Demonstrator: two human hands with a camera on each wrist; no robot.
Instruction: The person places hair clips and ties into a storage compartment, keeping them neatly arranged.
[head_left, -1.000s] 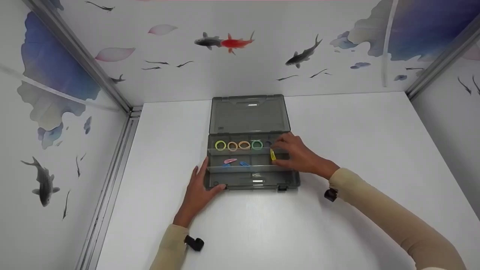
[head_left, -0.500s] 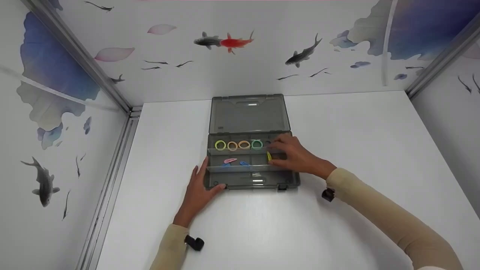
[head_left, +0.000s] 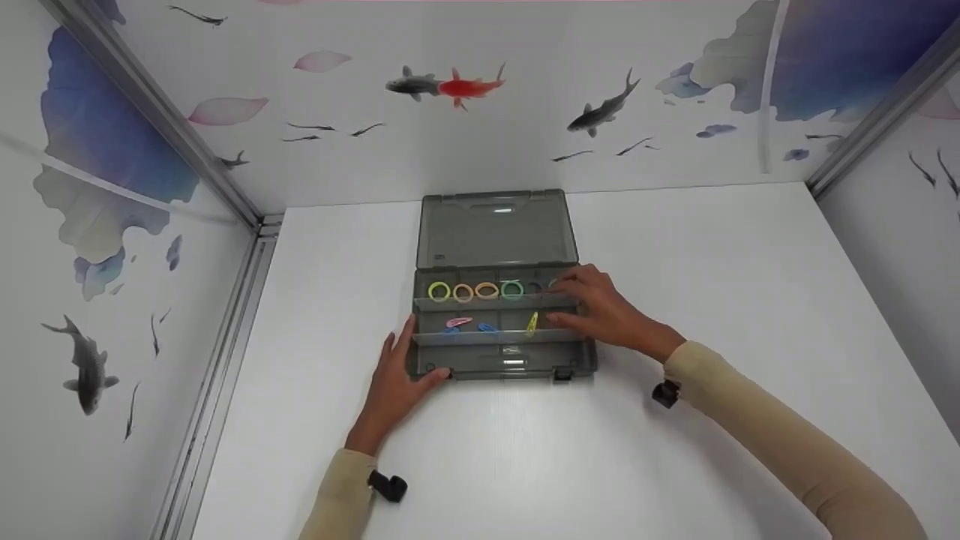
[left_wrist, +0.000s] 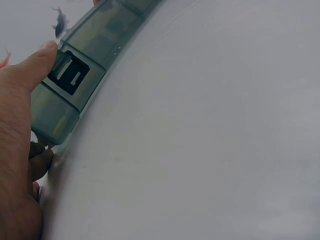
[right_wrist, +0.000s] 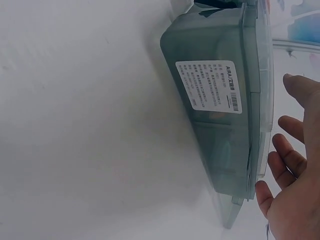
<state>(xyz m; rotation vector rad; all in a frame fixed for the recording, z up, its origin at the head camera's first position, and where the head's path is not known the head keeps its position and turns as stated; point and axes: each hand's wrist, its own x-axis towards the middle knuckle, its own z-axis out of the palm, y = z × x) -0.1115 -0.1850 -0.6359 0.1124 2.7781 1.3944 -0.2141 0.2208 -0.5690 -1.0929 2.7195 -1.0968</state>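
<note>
A grey see-through compartment box (head_left: pixel 465 370) lies open on the white table. In its middle row, a yellow snap hair clip (head_left: pixel 532 323) leans upright by the front divider. My right hand (head_left: pixel 600 311) hovers just right of that clip, thumb and fingers apart with nothing between them; in the right wrist view, its fingers (right_wrist: pixel 282 162) are beside the box. Further left in that row are a pink hair clip (head_left: pixel 459 322) and blue clips (head_left: pixel 487 328). My left hand (head_left: pixel 397 382) rests on the front left corner, fingers along the side and thumb along the front.
Several ring-shaped hair ties stand in the back row, among them a yellow one (head_left: pixel 430 292) and a green one (head_left: pixel 502 290); my right hand partly hides that row's right end. The raised lid (head_left: pixel 499 232) tilts back near the patterned wall (head_left: pixel 517 150).
The yellow clip has gone left and down into the middle row, and my right hand has let it go and drawn slightly right. My left hand has stayed in place.
</note>
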